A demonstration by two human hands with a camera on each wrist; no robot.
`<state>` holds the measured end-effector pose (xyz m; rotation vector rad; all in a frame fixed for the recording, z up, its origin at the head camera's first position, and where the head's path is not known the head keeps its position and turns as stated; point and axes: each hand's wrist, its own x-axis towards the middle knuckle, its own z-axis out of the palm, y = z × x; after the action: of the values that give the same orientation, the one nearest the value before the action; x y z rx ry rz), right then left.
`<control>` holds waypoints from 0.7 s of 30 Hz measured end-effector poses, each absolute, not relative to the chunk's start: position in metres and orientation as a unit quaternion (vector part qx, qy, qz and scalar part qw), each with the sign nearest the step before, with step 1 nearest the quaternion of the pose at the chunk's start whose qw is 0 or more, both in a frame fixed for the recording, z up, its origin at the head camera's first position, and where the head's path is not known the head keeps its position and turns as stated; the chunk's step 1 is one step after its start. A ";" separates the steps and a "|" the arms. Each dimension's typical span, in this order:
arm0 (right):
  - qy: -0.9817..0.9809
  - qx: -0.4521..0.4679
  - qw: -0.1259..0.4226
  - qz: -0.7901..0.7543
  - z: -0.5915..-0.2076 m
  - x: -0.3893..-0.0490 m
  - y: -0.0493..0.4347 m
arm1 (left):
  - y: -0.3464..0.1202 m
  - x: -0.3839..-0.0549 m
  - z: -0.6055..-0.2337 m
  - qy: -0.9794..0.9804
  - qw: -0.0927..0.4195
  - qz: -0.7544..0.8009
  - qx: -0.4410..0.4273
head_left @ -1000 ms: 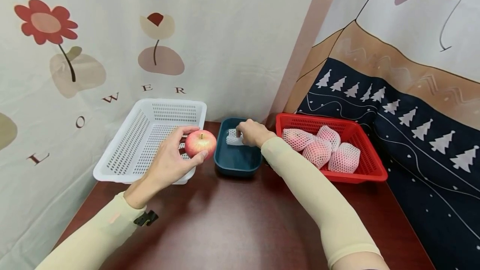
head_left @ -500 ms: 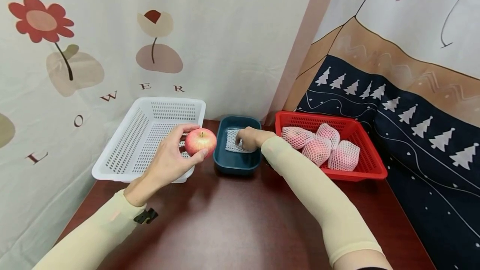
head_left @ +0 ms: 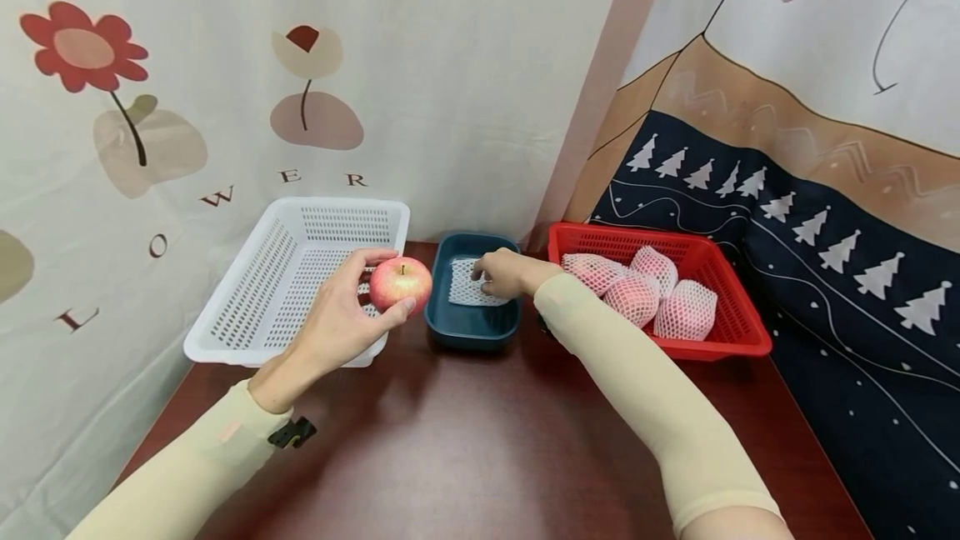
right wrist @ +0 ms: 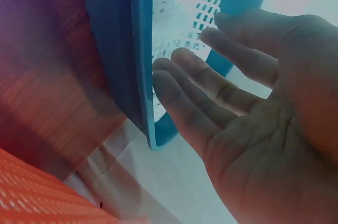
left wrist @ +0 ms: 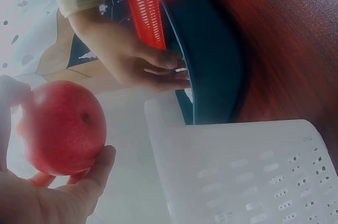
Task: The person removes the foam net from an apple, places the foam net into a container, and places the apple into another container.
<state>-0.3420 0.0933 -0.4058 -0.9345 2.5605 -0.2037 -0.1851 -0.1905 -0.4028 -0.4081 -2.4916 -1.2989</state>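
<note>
A bare red-and-yellow apple (head_left: 401,285) is gripped by my left hand (head_left: 337,327), fingers behind it and thumb at its front. In the left wrist view the apple (left wrist: 63,128) shows its dimpled end. My right hand (head_left: 508,273) is over the dark blue tub (head_left: 468,336), its fingers loose and spread, holding nothing. Flat in the tub lies a white foam net sleeve (head_left: 463,287), partly covered by the right hand in the head view. The right wrist view shows the net (right wrist: 185,10) beyond the fingertips, which sit at the tub's rim (right wrist: 141,49).
To the left stands a white perforated basket (head_left: 296,273), partly behind the left hand. A red basket (head_left: 738,307) on the right holds several apples in foam nets (head_left: 632,300). A patterned curtain (head_left: 465,90) hangs behind the brown table (head_left: 480,440).
My right hand has let go of the foam net, which now lies spread in the tub, and has drawn slightly to the right. The left hand keeps the apple in place.
</note>
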 end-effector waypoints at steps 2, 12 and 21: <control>0.917 -0.338 0.194 -0.084 -0.404 -0.340 0.097 | -0.190 -0.185 -0.403 -0.867 0.152 -0.453 -0.143; 0.912 -0.367 0.139 -0.118 -0.388 -0.328 0.109 | -0.191 -0.186 -0.401 -0.871 0.167 -0.441 -0.140; 0.917 -0.353 0.106 -0.156 -0.386 -0.306 0.126 | -0.190 -0.185 -0.400 -0.885 0.165 -0.414 -0.136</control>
<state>-0.3063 0.1265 -0.3859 -1.0392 2.7000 -0.4599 -0.1853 -0.1905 -0.4005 -0.3864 -2.5215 -1.1796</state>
